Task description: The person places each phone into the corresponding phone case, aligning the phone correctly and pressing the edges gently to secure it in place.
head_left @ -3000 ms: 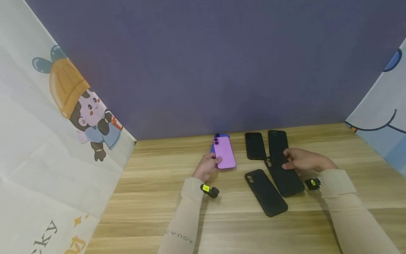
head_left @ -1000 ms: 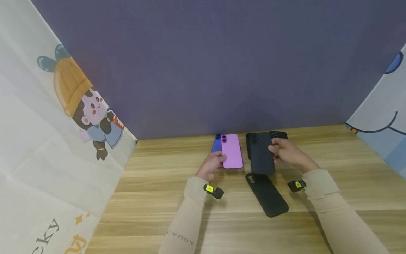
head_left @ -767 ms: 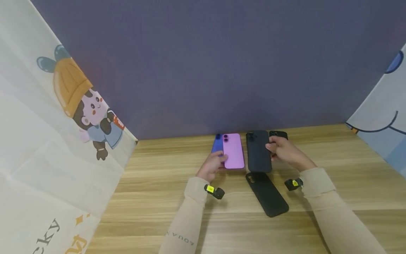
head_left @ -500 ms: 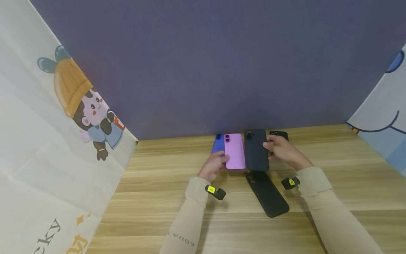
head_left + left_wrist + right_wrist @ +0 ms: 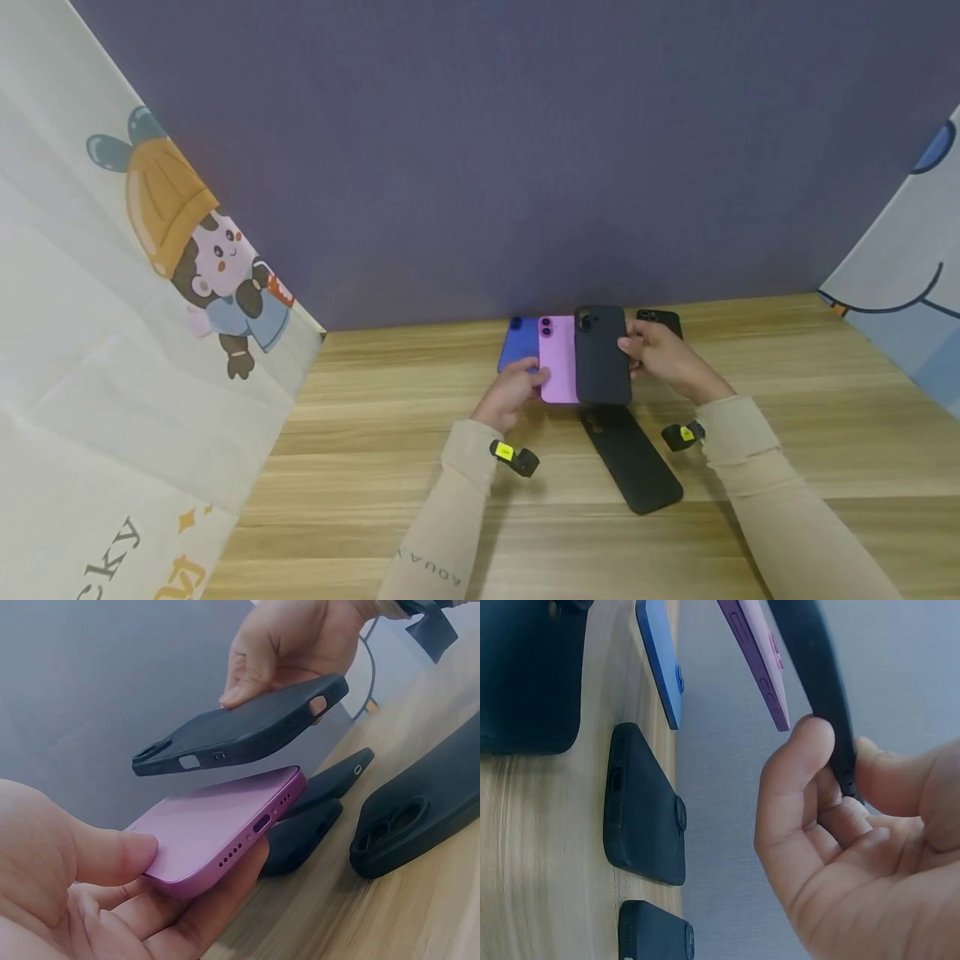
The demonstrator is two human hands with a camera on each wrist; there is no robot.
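One pink phone [image 5: 557, 379] and one case [image 5: 603, 358], held just apart above the table [image 5: 375, 433].
The left hand [image 5: 512, 392] grips the pink phone by its lower left edge, thumb on the back, fingers beneath. The right hand [image 5: 666, 354] pinches the case's right edge between thumb and fingers; the case sits above the phone's right part, a gap between. A blue phone [image 5: 518, 343] lies on the table, partly hidden behind the pink one.

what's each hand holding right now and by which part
The left hand holds the pink phone by its left long edge near the port end, thumb on the back. The right hand pinches a black case by its right long edge.
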